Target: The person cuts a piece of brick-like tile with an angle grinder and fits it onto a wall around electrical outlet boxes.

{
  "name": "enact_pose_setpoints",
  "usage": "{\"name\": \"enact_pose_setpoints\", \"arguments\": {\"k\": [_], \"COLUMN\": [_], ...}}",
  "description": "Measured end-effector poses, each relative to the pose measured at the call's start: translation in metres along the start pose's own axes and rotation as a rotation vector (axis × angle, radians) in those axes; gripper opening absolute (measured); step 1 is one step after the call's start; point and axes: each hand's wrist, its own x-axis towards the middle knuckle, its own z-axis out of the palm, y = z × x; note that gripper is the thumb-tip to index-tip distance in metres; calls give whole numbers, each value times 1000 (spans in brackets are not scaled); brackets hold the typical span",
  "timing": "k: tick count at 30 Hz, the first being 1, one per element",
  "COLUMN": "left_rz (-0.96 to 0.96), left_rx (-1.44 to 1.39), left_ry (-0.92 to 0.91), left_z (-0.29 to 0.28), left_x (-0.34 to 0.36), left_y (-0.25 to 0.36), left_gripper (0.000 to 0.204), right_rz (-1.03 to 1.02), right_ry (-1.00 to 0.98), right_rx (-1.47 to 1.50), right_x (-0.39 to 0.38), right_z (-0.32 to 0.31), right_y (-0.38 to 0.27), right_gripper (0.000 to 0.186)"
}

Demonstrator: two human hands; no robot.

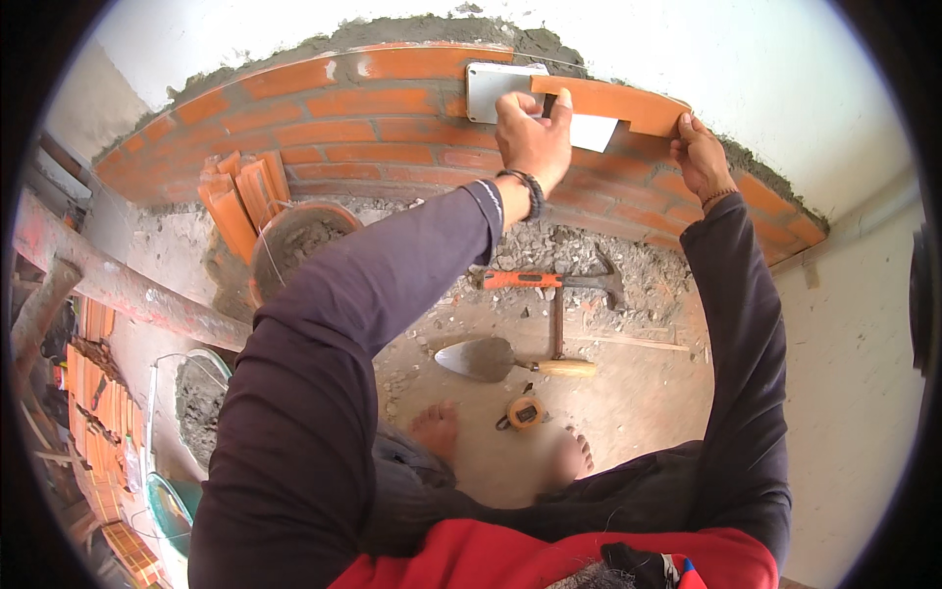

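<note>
At the top of the brick wall course (383,102), my left hand (535,139) is closed around what looks like the handle of a flat rectangular trowel (491,90). The handle is mostly hidden by the fingers. The trowel's pale metal blade lies against the wall. My left thumb touches the left end of an orange thin brick (618,101), which overlaps the blade. At its other end, my right hand (701,157) grips the brick between thumb and fingers. Grey mortar (545,44) sits along the wall's upper edge, beside a stretched string.
On the floor lie an orange-handled hammer (525,280), a pointed trowel (478,359) and a round orange tape measure (526,411). To the left stand a mortar bucket (260,270), stacked bricks (240,201), a slanting pole (128,278) and another mortar container (199,402). Rubble (648,280) lines the wall's foot.
</note>
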Motion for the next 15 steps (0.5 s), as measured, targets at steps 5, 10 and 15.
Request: {"name": "enact_pose_setpoints", "arguments": {"k": [5, 10, 15], "left_rz": [-11, 340, 536], "left_rx": [-210, -194, -263], "left_ry": [-103, -216, -285], "left_z": [6, -2, 0], "left_x": [-19, -33, -44], "left_y": [11, 33, 52], "left_gripper": [47, 37, 28], "right_rz": [54, 53, 59], "right_ry": [-56, -234, -309], "right_rx": [146, 275, 343], "right_x": [-12, -19, -28], "right_z": [-7, -28, -28], "right_y": [10, 24, 26], "right_gripper": [24, 27, 27]}}
